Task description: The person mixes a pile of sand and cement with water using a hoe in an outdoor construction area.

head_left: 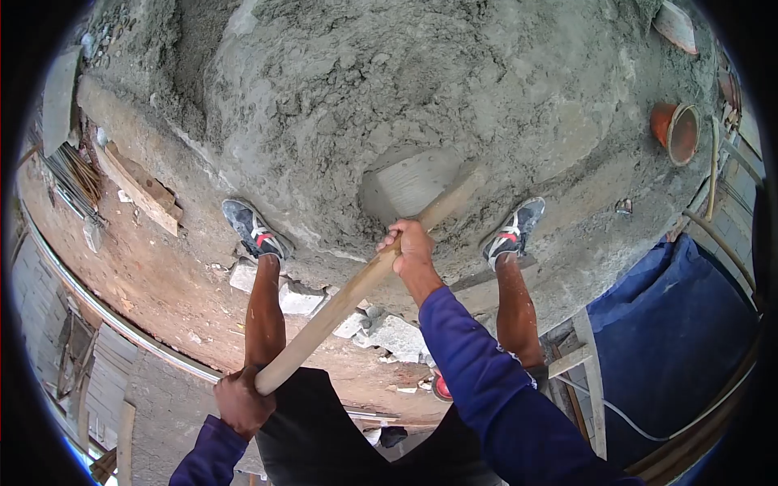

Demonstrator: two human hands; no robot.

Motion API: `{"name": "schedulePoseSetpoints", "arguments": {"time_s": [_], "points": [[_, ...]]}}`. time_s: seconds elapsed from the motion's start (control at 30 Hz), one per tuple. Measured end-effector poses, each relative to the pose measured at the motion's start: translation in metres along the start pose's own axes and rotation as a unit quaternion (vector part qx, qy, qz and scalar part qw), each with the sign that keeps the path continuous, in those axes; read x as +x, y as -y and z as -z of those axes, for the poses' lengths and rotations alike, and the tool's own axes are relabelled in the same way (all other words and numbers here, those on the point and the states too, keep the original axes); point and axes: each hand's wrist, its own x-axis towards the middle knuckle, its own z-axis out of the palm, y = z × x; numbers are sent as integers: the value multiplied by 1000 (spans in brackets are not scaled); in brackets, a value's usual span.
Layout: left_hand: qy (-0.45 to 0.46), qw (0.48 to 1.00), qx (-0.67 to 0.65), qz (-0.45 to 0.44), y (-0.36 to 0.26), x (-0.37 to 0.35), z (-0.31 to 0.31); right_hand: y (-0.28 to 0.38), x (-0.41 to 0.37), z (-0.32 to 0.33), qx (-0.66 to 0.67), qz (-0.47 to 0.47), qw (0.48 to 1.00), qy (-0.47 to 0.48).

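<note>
My left hand (245, 402) is wrapped round the near end of a hoe's pale wooden handle (328, 316). Farther up, my right hand (412, 247) also grips that handle, which slants up and to the right between my feet. The hoe's flat grey blade (417, 180) lies in a hollow in the wet grey mortar (348, 97); its edges are partly covered. Mortar rises in a rough heap beyond the blade.
My shoes (258, 227) stand apart at the heap's near edge, by broken white blocks (393, 336). An orange bucket (675, 132) lies tipped at the right. Planks (134, 186) lie at the left, a blue tarp (664, 332) at the lower right.
</note>
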Motion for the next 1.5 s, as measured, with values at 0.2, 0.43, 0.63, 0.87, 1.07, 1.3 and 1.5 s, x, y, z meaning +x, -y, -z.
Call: {"name": "schedulePoseSetpoints", "arguments": {"time_s": [0.2, 0.43, 0.63, 0.87, 1.07, 1.3, 1.5], "points": [[90, 993, -58, -56, -108, 23, -94, 140, 0, 64, -68, 114, 990, -49], [107, 957, -222, -149, -245, 44, -187, 287, -25, 125, -119, 322, 937, -62], [-30, 962, -185, -198, -237, 144, -92, 348, -9, 48, -47, 339, 939, 25], [-5, 998, -21, -67, -11, 31, 24, 12, 7, -79, -36, 108, 992, 54], [-74, 984, -107, -121, 211, 19, -53, -107, -137, -100, -24, 180, 983, 18], [-80, 945, -297, -112, 51, 126, -13, 38, -211, -251, -129, 453, 873, 123], [-19, 794, -607, 27, -145, 116, -47, 102, -60, -315, -482, 379, 782, 113]]}}
